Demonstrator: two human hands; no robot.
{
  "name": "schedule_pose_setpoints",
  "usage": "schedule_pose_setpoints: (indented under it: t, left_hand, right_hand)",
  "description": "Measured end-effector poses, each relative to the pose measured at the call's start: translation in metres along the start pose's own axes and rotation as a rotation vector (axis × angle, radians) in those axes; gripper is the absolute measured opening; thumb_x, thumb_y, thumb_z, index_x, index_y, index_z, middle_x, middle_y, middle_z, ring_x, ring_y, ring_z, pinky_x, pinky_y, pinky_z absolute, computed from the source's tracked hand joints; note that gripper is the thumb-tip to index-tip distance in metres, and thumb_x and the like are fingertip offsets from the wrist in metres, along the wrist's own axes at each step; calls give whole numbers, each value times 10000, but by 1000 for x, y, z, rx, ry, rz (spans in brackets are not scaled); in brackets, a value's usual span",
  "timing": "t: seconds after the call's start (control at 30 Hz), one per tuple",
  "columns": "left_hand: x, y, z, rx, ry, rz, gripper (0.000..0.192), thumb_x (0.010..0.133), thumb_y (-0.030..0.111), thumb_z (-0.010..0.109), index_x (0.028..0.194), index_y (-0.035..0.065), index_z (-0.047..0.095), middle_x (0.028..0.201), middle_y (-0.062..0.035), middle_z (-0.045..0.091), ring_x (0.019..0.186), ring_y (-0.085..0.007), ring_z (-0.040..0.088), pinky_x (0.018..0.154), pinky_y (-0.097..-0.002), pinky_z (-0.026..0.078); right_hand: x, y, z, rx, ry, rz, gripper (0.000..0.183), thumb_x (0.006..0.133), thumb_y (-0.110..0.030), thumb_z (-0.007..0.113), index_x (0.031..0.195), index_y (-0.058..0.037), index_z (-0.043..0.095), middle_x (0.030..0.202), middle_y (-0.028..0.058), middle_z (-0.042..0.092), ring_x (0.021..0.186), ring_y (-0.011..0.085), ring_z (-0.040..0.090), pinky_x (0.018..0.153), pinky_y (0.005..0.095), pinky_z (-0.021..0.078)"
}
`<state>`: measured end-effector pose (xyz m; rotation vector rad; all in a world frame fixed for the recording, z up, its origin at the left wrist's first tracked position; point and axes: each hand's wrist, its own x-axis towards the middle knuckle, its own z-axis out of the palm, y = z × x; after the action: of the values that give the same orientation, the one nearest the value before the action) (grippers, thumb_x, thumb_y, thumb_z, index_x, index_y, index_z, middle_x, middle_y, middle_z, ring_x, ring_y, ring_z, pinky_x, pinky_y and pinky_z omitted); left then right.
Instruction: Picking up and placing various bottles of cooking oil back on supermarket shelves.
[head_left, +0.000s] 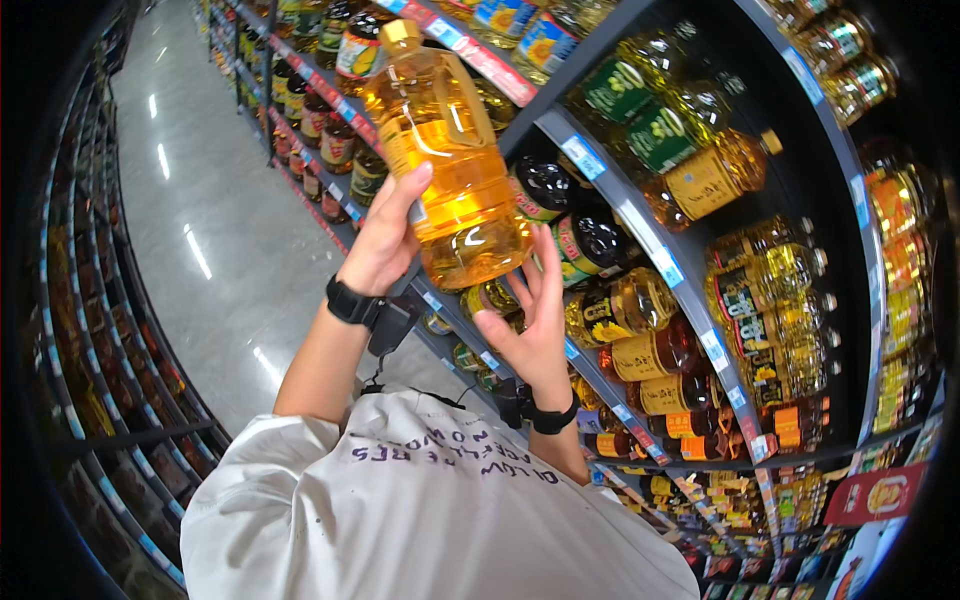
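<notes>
A large clear plastic bottle of golden cooking oil (469, 187) with a yellow screw cap and a moulded side handle is held up in front of the shelves. It leans, cap toward the upper left. My left hand (388, 236) grips its lower left side, the thumb lying on the label and the other fingers hidden behind it. By the lower right of the base is my right hand (536, 319), its fingers spread. Its fingertips are at the bottle's edge; whether they touch is unclear. Each wrist wears a black strap with a small device.
Shelves of oil bottles (626, 304) run along the right, with price tags on a grey shelf edge (649, 236). One amber oil bottle (709, 180) stands beside green-labelled ones. At left, a grey aisle floor (202, 187) separates another shelf rack (105, 330). A red sign (874, 496) juts out lower right.
</notes>
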<state>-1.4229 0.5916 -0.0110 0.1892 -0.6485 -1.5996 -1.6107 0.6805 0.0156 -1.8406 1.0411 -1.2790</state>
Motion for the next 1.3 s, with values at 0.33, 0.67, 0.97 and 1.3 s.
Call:
schedule_pose_setpoints:
  t: [0.33,0.67,0.97,1.3]
  left_hand:
    - [-4,-8,46,920,-57,475,887,578,227,932,1292,-14,465,1174,-119,627,1068,-229,616,948,-367,490]
    - [-8,-102,112,1245,-135,754,1136,540,256,932,1443,-50,315,1385,-238,470,1262,-389,500,1060,-454,413]
    - [37,-122,157,1183,-653,787,896,688,131,849,1433,-1,369,1323,-234,523,1191,-407,555,959,-446,490]
    - [105,-192,236,1008,-645,734,694,707,184,868,1282,27,514,1188,-167,643,1050,-321,666,865,-369,535]
  right_hand:
    - [-1,-58,-19,-533,106,-291,845,754,-206,800,1460,-1,382,1500,229,364,1365,401,407,1103,439,371]
    - [-12,-46,-44,-255,489,-117,894,740,-212,844,1425,37,325,1410,222,431,1318,324,457,1076,419,390]
    - [-30,-23,-150,-238,714,-74,815,687,-190,894,1362,-9,473,1327,136,577,1211,236,571,1029,365,444]
    - [6,-56,-275,-819,609,-419,800,634,-112,883,1327,-25,495,1349,148,447,1315,352,444,1049,421,431]
